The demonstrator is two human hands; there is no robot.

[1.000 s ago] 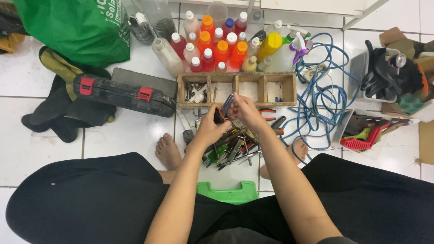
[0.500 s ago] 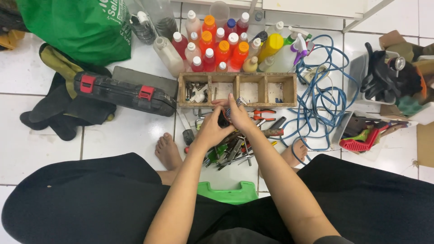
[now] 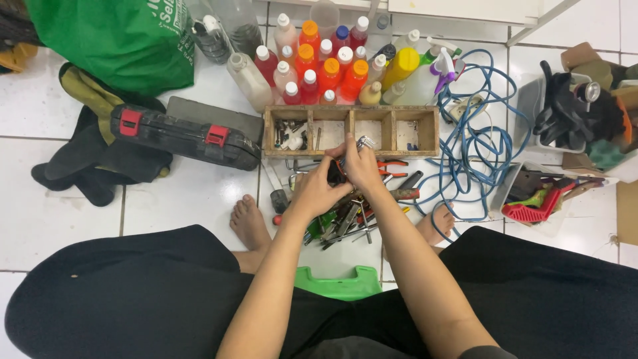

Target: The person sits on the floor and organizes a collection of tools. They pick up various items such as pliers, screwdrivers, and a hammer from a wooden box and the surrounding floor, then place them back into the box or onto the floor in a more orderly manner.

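My left hand [image 3: 317,188] and my right hand [image 3: 361,167] meet over a pile of hand tools [image 3: 345,216] on the white tiled floor. Together they grip a small dark tool with orange on it [image 3: 334,170], and a shiny metal end [image 3: 364,141] sticks out above my right fingers. Just beyond the hands lies a wooden box with four compartments [image 3: 350,131]; its left compartment holds small metal parts [image 3: 287,136]. Red-handled pliers [image 3: 392,166] lie right of my right hand.
Behind the box stand several plastic bottles [image 3: 325,66]. A black tool case with red latches [image 3: 183,136] and a green bag [image 3: 119,40] lie left. A blue cable [image 3: 475,133] coils right, beside white bins of tools [image 3: 538,193]. A green stool edge [image 3: 335,282] sits between my legs.
Both hands have shifted slightly right and toward the wooden box, still gripping the small tool. The metal end now sits over the box's front edge.
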